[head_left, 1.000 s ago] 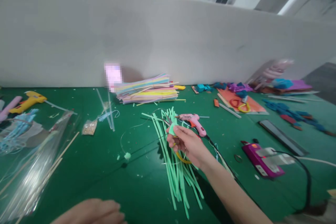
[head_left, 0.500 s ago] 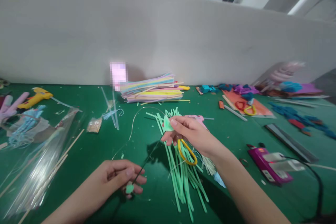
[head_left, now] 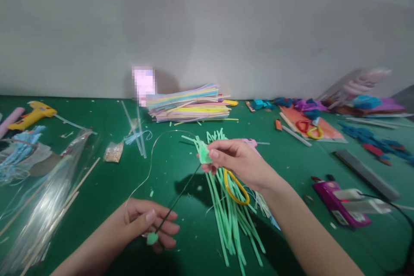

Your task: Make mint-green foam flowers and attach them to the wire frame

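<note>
My right hand (head_left: 236, 159) pinches a light green leaf-like piece (head_left: 203, 153) between thumb and fingers. From it a thin dark wire (head_left: 181, 194) slants down to my left hand (head_left: 142, 222), which grips it loosely with the thumb, the other fingers partly spread. A second small green piece (head_left: 152, 237) shows at the wire's lower end by my left fingers. Beneath the right hand lies a loose bundle of light green pipe cleaners (head_left: 229, 228), with the yellow loop of a scissor-like handle (head_left: 237, 192) on top. What the loop belongs to is mostly hidden.
A pale thread (head_left: 151, 159) curves across the green table (head_left: 106, 198). Pastel pipe cleaners (head_left: 190, 108) lie along the back wall. At left are a yellow glue gun (head_left: 34, 114) and clear plastic sleeves (head_left: 48, 207). A purple power strip (head_left: 338, 205) with a cable stands at right.
The view has tilted down and shifted slightly. My left hand has moved a little away from the right, so more of the wire shows between them. Both hands keep their hold.
</note>
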The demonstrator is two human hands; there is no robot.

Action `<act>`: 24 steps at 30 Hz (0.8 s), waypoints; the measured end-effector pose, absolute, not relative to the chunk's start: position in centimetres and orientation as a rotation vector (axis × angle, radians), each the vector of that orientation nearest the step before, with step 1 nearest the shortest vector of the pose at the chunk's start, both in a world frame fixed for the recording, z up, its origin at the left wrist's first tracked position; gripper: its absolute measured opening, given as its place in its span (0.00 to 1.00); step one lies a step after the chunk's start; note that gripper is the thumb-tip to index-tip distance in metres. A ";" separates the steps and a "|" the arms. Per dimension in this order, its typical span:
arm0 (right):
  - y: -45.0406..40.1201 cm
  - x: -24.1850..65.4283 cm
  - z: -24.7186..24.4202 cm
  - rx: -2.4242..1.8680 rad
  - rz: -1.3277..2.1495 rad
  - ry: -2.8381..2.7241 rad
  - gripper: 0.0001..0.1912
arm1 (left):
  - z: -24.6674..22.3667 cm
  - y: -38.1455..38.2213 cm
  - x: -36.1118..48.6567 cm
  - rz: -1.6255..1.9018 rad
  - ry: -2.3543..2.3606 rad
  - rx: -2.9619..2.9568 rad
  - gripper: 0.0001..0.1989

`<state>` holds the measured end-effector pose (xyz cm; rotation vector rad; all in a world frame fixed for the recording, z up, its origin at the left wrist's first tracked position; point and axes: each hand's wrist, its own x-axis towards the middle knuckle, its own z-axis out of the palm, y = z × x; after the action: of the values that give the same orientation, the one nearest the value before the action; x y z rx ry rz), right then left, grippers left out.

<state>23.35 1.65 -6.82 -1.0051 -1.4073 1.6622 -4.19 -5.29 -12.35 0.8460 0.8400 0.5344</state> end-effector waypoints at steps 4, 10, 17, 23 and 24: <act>3.8 22.9 -8.6 -1.278 1.632 -1.561 0.21 | -13.2 -4.5 -4.6 0.449 0.861 1.065 0.31; 8.4 20.1 -11.3 -1.378 1.424 -1.897 0.20 | -14.3 -2.9 -5.0 0.750 1.574 1.821 0.34; 3.6 15.8 -13.0 -1.455 0.830 -2.006 0.30 | -16.5 -1.1 -6.0 0.379 1.561 2.757 0.41; -3.0 16.0 -15.4 -1.848 0.498 -2.184 0.56 | -17.0 1.7 -5.8 0.170 1.257 2.889 0.52; -3.1 16.1 -15.7 -1.884 0.496 -2.208 0.58 | -17.1 2.3 -5.7 0.158 1.235 2.890 0.54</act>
<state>16.09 -3.14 -15.74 -1.8835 -2.2085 0.4958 -5.66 2.26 -17.07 2.8897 1.2347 0.1579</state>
